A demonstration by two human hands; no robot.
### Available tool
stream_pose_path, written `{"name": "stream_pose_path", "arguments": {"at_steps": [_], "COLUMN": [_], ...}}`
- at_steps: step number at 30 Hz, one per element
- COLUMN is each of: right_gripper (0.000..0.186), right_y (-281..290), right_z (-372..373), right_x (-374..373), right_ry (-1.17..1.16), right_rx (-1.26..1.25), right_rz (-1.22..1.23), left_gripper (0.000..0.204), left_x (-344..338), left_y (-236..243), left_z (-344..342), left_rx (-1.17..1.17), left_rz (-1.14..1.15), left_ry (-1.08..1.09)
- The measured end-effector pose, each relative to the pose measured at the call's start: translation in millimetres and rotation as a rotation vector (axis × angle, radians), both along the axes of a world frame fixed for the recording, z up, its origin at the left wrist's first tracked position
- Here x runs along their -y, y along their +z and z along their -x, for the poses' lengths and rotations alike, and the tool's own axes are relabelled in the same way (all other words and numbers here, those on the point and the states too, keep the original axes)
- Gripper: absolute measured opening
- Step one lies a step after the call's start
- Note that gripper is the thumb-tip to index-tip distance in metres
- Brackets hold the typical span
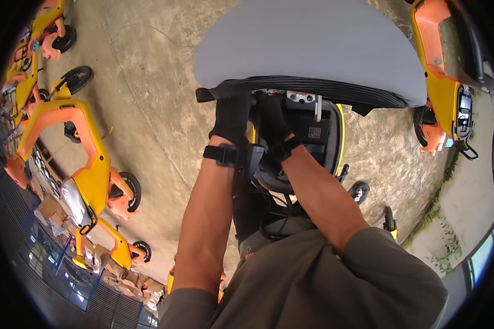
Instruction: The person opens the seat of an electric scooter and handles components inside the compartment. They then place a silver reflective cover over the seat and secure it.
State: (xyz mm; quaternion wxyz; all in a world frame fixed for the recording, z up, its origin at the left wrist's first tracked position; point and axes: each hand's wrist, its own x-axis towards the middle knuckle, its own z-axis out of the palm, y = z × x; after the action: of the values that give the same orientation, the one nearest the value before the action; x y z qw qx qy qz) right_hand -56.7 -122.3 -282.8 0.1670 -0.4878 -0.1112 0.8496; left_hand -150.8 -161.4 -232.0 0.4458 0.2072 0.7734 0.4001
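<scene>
A grey scooter seat (307,44) is tipped up in front of me, its black ribbed rim (324,88) facing down. Beneath it lies an open black compartment (315,131) with a yellow edge. My left hand (230,118), in a black glove with a wrist strap, reaches up against the rim at the seat's left end. My right hand (271,123), also gloved in black, is pushed into the compartment just under the rim. The fingertips of both hands are hidden by the seat.
Orange and yellow scooters (88,164) are parked in a row on the concrete at my left. Another orange and yellow scooter (442,82) stands close on the right. A strip of weeds (439,219) borders the concrete at lower right.
</scene>
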Motion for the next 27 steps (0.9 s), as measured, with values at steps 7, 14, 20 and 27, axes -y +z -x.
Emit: {"name": "stream_pose_path", "arguments": {"at_steps": [7,14,20,27], "right_gripper": [0.016,0.027,0.026,0.032], "right_y": [7.4,51.5,84.9,150.1], "right_z": [-1.0,-58.1,-112.8,-142.9], "right_x": [-7.2,-38.5,-49.6,-68.4], "right_ry": [0.397,0.633,0.755,0.529], "right_rx": [-0.015,0.130,0.345,0.569], "right_rz": [-0.642,-0.744,-0.925,-1.183], "left_gripper": [0.020,0.033,0.043,0.024], "left_x": [7.9,31.2,7.8,-0.3], "left_y": [10.4,74.1,123.9,99.4], "left_z": [19.4,6.4,5.7,10.3], "left_rx": [0.096,-0.391,-0.471,-0.702], "left_rz": [0.006,0.080,-0.195,-0.207], "left_ry": [-0.069,-0.136,0.203,0.016]}}
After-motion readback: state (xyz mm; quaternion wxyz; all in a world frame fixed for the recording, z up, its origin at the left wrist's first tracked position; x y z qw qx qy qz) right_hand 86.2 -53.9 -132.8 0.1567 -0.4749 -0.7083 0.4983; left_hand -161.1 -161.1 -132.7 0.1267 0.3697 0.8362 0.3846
